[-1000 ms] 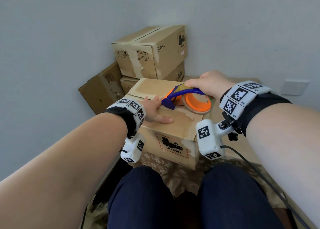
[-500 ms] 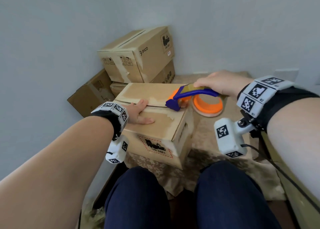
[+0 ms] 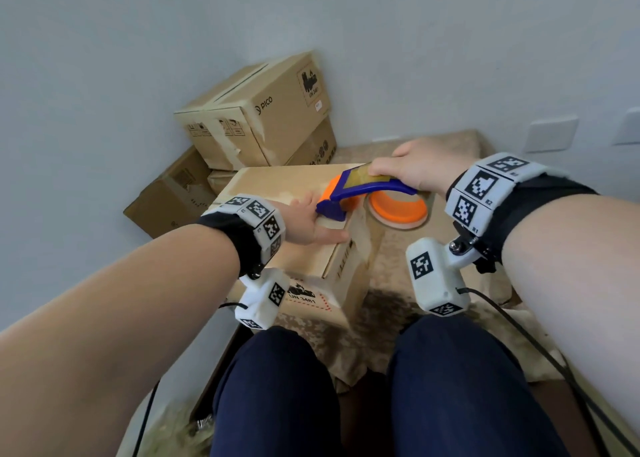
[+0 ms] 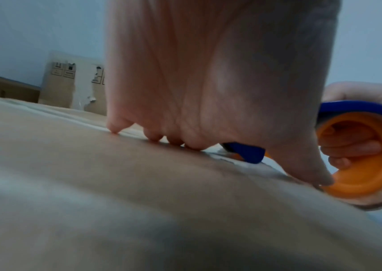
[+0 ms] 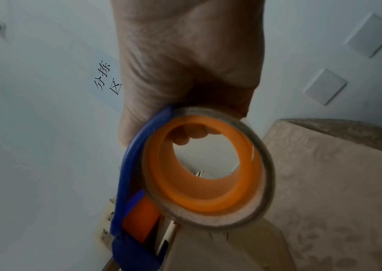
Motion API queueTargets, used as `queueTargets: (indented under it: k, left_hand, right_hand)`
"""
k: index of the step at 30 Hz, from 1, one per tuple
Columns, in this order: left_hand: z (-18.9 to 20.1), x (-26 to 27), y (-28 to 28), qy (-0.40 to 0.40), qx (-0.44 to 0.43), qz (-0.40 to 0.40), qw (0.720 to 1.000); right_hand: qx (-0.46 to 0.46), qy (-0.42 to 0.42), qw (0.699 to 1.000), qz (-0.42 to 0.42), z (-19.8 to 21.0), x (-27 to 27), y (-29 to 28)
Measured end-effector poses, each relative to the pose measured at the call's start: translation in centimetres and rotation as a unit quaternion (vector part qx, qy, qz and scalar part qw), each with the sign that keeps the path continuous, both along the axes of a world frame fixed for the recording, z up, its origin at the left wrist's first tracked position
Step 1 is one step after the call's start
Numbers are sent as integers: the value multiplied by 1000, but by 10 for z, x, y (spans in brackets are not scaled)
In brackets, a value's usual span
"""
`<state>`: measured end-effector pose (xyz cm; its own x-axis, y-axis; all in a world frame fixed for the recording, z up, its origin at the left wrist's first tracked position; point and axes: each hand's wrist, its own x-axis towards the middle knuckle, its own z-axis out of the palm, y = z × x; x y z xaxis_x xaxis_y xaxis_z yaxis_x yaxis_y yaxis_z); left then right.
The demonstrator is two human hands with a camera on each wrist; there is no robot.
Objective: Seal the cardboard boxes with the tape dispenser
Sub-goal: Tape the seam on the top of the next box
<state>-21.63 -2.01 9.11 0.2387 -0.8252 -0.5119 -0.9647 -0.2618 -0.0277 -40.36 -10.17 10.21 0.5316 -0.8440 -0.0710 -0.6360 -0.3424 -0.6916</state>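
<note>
Three worn cardboard boxes sit stacked at our eleven o'clock against the pale wall. Our left hand lies flat, fingers straight, pressing the smooth top of the near cardboard box at twelve. At one o'clock our right hand grips the blue-and-orange tape dispenser, its nose at the box's right edge, round roll overhanging the patterned beige cloth.

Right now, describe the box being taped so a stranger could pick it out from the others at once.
In the room's corner stand stacked cardboard boxes. The box being taped sits nearest the person, in front of that stack. Only it has the left hand pressed flat on top and the blue-and-orange tape dispenser, held by the right hand, at its right edge.
</note>
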Motion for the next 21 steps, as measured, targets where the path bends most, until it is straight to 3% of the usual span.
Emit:
queueTargets:
  k: [10, 21]
  left_hand:
    - [-5, -19, -1, -48, -12, 26, 998]
    - [9, -36, -15, -175, 90, 47, 979]
  right_hand:
    - [69, -109, 992, -8, -21, -18, 2]
    - [63, -63, 996, -8, -32, -64, -5]
